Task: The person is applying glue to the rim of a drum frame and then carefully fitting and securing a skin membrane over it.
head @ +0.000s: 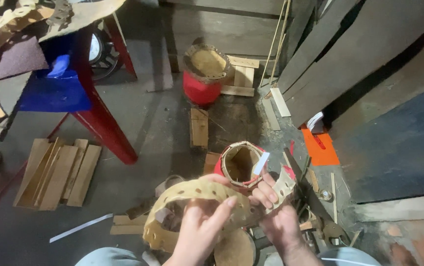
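2 hands (pixel 236 221) gripping perforated strip (pixel 197 192), red drum (pixel 239 165) beyond

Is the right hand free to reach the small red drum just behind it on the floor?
Probably not at once. The right hand and left hand both grip the perforated strip. The small red drum stands close behind, with nothing between, so letting go would leave the way free.

Grey concrete floor (pixel 138 113); red table leg (pixel 101 118); boards (pixel 369 54) leaning against wall.
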